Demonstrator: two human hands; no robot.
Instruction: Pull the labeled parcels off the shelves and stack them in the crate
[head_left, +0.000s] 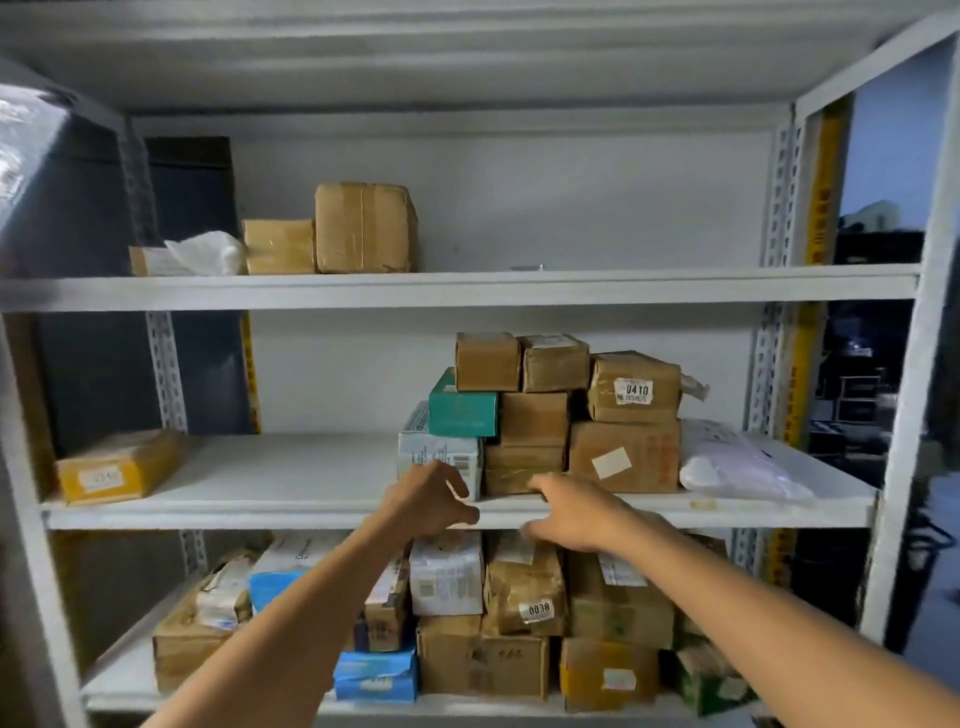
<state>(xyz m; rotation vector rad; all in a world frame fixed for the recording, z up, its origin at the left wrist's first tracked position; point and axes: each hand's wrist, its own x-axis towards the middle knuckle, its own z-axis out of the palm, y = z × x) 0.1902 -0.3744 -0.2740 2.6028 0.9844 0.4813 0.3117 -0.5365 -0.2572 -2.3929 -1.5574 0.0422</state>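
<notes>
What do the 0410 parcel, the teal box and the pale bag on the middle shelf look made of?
0410 parcel: brown cardboard under glossy clear tape, by its sheen and wrinkles. Teal box: smooth printed carton, probably. Pale bag: soft plastic film, slumped and faintly shiny.

White metal shelves (623, 287) — taped cardboard parcels (623, 457) on all three tiers.

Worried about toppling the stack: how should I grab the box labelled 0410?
Probably from the front: take the 0410 box by its top and free right end; it sits on top of the red-printed carton, nothing rests on it.
</notes>
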